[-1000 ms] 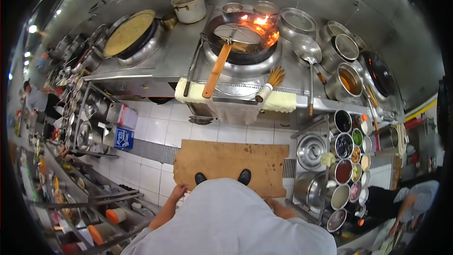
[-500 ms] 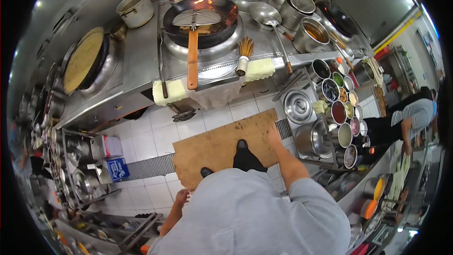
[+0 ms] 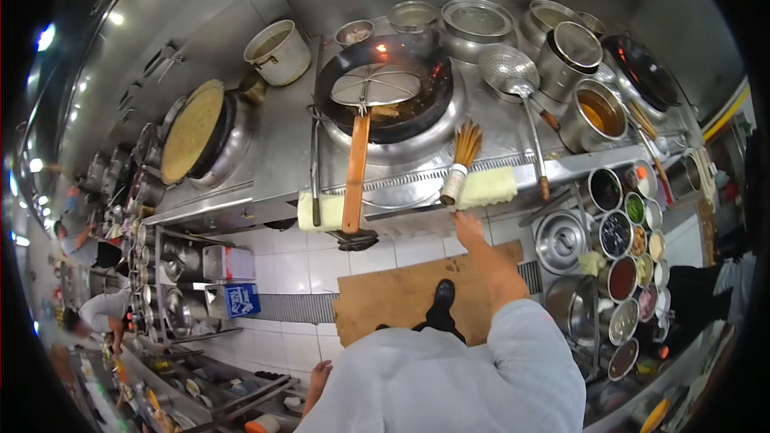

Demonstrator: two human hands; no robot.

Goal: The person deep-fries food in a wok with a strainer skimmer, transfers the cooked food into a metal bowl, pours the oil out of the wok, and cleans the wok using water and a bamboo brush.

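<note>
The brush (image 3: 462,159) lies at the front edge of the surface (image 3: 281,132), handle (image 3: 453,186) outward, maybe for easy grabbing. The right hand (image 3: 472,231) is near it; the left hand (image 3: 320,374) hangs low. I can't tell if their fingers are spread.

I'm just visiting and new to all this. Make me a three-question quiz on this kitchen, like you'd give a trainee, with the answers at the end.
1. Which hand is nearer the bamboo brush?
2. True or false: the wooden handle crossing the near rim of the wok has its free end towards the back wall.
3. Fill in the colour: the sheet beneath the person's visible shoe is ___.

Key:
1. The right hand; the left hand is lower down, beside the shirt.
2. False; the free end is towards the person.
3. Brown.
</note>
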